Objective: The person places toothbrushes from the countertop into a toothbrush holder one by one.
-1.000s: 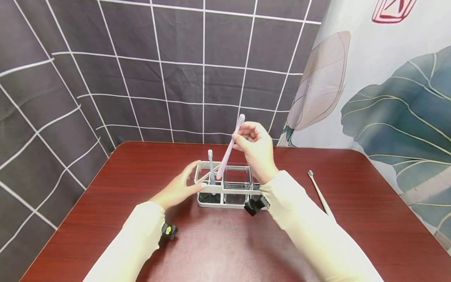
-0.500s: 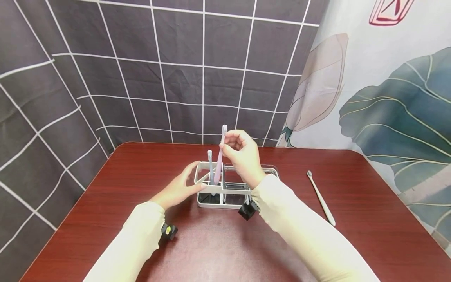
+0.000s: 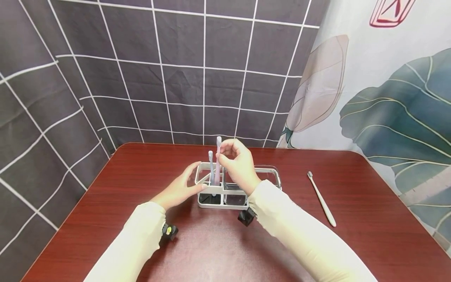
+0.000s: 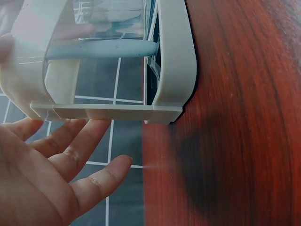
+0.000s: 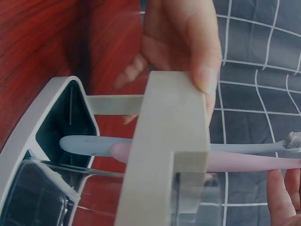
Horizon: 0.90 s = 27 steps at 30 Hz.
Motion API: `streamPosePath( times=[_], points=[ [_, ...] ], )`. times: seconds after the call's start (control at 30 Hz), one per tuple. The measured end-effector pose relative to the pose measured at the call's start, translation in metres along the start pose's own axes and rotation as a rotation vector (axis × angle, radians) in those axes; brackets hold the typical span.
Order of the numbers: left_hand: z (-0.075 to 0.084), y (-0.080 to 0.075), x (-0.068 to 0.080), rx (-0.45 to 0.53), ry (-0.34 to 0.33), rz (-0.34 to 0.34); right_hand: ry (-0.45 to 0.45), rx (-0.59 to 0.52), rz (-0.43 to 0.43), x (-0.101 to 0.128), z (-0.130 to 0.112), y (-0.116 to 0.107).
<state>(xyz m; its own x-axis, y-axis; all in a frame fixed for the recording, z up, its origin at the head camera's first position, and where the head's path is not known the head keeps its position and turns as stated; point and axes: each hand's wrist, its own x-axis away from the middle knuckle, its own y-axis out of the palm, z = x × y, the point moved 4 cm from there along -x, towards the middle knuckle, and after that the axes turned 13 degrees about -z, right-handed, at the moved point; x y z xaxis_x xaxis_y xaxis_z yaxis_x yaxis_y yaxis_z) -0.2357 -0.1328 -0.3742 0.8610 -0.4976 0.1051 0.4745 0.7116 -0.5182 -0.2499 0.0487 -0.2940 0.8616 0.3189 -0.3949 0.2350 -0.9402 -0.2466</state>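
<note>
A white toothbrush holder (image 3: pixel 232 192) with dark base and clear cups stands on the table. My right hand (image 3: pixel 240 166) pinches a pink toothbrush (image 3: pixel 217 174) near its head, upright over the left compartment. In the right wrist view, the pink handle (image 5: pixel 254 162) passes the top frame, its lower end above the base. Beside it a blue toothbrush (image 3: pixel 211 168) stands in the same compartment, its end at the base. With thumb on the front rail and fingertips against the side, my left hand (image 3: pixel 176 191) holds the holder's left end.
On the red-brown table (image 3: pixel 218 243), a white toothbrush (image 3: pixel 322 201) lies right of the holder. Behind the table hang a grey grid-patterned curtain (image 3: pixel 179 82) and a leaf-patterned one (image 3: pixel 398 109).
My right hand has moved left and down, bringing the pink toothbrush from a tilt to upright and lowering it into the left compartment. My left hand has stayed on the holder.
</note>
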Motion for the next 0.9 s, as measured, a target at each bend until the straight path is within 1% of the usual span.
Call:
streamPosePath(
  times=[0.3,0.6,0.9],
  points=[
    [-0.002,0.0,0.0,-0.009,-0.002,-0.001,0.049,0.006,-0.027,0.003,0.01,0.004],
    [-0.001,0.0,0.0,0.001,-0.006,-0.004,0.1,0.022,-0.047,0.006,0.021,0.004],
    [0.0,0.001,0.001,0.012,-0.011,-0.001,0.145,0.022,-0.084,0.008,0.025,0.006]
  ],
)
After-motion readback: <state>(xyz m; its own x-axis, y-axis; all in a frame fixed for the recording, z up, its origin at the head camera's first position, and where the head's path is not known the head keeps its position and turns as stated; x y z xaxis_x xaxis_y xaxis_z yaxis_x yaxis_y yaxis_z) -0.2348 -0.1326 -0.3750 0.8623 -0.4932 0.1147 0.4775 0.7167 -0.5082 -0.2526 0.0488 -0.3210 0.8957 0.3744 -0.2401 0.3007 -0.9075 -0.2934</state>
